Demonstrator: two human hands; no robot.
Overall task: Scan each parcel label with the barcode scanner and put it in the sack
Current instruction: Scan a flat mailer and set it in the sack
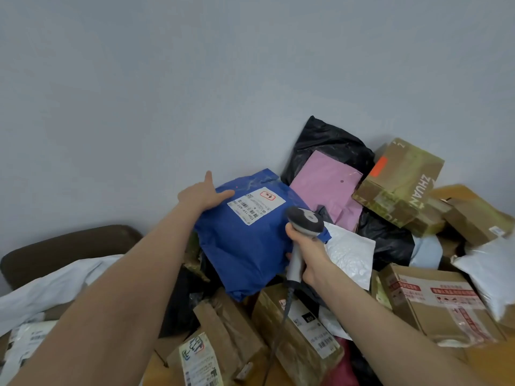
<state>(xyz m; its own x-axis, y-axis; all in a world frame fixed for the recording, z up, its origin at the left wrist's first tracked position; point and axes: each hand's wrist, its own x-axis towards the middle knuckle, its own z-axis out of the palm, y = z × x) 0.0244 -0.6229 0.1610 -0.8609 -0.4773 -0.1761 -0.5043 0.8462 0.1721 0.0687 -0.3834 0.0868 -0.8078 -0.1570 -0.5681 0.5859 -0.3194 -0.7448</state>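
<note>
A blue plastic parcel [245, 243] lies tilted on top of the heap, its white barcode label [256, 205] facing up. My left hand [204, 195] holds the parcel's upper left edge, thumb raised and fingers stretched across the blue film. My right hand [306, 253] grips the handle of a grey barcode scanner [302, 228]. The scanner's head sits just right of the label and points toward it. A small red dot shows on the blue film near my left fingers. The scanner's cable [281, 324] runs down over the boxes.
Around the blue parcel lie a pink mailer [326, 185], black bags [323, 143], a white bubble mailer [348, 254] and several taped cardboard boxes [434, 299]. White sacking [53, 288] spreads at the left, over a dark brown seat [69, 246]. A plain grey wall stands behind.
</note>
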